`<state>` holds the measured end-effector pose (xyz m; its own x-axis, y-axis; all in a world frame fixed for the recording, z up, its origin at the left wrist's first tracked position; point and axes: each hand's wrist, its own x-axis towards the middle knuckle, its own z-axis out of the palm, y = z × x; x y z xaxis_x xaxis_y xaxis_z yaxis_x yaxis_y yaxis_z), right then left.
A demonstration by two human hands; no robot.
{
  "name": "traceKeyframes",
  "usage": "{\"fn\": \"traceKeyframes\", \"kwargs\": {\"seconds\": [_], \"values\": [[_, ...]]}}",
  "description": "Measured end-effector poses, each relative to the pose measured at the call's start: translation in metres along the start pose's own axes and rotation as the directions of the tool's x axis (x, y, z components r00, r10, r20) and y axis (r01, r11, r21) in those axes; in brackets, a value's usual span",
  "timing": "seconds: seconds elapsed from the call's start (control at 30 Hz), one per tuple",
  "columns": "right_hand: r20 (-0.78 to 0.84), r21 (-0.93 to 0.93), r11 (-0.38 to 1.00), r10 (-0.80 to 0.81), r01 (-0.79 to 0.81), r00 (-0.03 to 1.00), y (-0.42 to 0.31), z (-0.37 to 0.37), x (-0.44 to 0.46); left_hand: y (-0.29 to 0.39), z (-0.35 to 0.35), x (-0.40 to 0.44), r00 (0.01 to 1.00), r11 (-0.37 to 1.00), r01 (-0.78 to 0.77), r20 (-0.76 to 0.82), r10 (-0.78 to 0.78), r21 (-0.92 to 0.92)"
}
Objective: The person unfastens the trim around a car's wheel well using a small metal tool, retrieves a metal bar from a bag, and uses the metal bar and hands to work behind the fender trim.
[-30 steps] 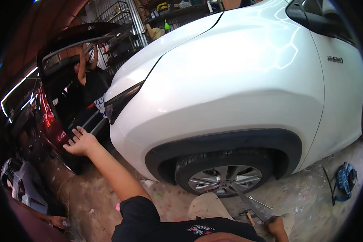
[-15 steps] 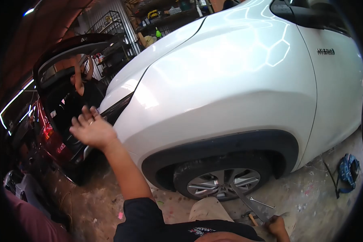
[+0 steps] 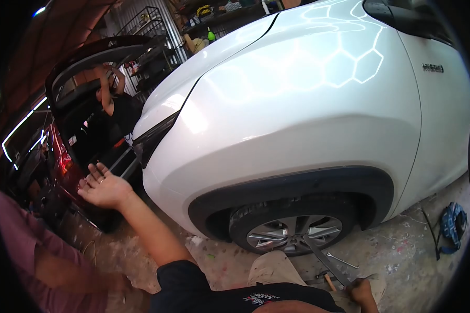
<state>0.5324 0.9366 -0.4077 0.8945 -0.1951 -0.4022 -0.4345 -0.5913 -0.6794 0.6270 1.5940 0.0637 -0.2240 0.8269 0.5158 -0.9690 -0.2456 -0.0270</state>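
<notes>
My left hand (image 3: 105,187) is raised palm up, fingers apart and empty, left of the white car's (image 3: 297,115) front corner. At the lower right my right hand (image 3: 359,290) is closed around the near end of a long flat metal bar (image 3: 327,262). The bar's far end reaches in front of the wheel (image 3: 292,232). Beside the bar, a wrench (image 3: 343,260) lies on the floor. A hammer with a wooden handle (image 3: 330,282) is near my right hand, partly hidden by the bar.
A person in a maroon shirt (image 3: 26,255) is close at the lower left, one arm blurred. Another person (image 3: 121,107) stands with raised arms at a dark red car (image 3: 62,161) with its hatch up. A blue bag (image 3: 453,228) lies at the right.
My left hand rose and moved right, then came back down and left. The person in maroon has come further into view with an arm extended. My right hand keeps holding the bar.
</notes>
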Motion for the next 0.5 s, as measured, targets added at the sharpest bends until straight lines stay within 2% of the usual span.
{"fn": "traceKeyframes", "kwargs": {"seconds": [0.07,0.17,0.23,0.3,0.37,0.43,0.47,0.5], "values": [[-0.01,-0.013,1.0,-0.018,0.018,1.0,-0.002,0.001,-0.002,-0.013,0.015,-0.024,0.999,0.999,0.034,0.037,-0.032,-0.038],[-0.012,0.018,1.0,0.007,-0.007,1.0,-0.004,0.001,-0.007,-0.033,0.028,-0.067,0.97,0.988,0.125,0.22,-0.103,-0.086],[-0.019,0.115,0.993,0.013,-0.011,1.0,0.009,0.007,-0.006,-0.042,0.04,-0.099,0.953,0.979,0.175,0.267,-0.142,-0.106],[-0.033,0.079,0.997,-0.013,0.016,0.999,0.013,0.006,-0.01,-0.049,0.051,-0.127,0.892,0.959,0.258,0.411,-0.188,-0.121],[-0.046,0.043,0.998,-0.04,0.042,0.998,0.012,0.004,-0.017,-0.051,0.06,-0.144,0.879,0.957,0.268,0.434,-0.198,-0.106],[-0.035,0.105,0.993,0.05,-0.046,0.998,0.005,0.002,-0.024,-0.05,0.067,-0.156,0.854,0.957,0.273,0.482,-0.197,-0.092],[-0.039,0.104,0.994,0.049,-0.044,0.998,0.009,0.003,-0.022,-0.049,0.071,-0.159,0.855,0.957,0.273,0.48,-0.195,-0.096],[-0.082,0.027,0.999,-0.017,0.019,0.997,0.016,0.005,-0.02,-0.049,0.073,-0.162,0.85,0.96,0.262,0.494,-0.182,-0.096]]}}
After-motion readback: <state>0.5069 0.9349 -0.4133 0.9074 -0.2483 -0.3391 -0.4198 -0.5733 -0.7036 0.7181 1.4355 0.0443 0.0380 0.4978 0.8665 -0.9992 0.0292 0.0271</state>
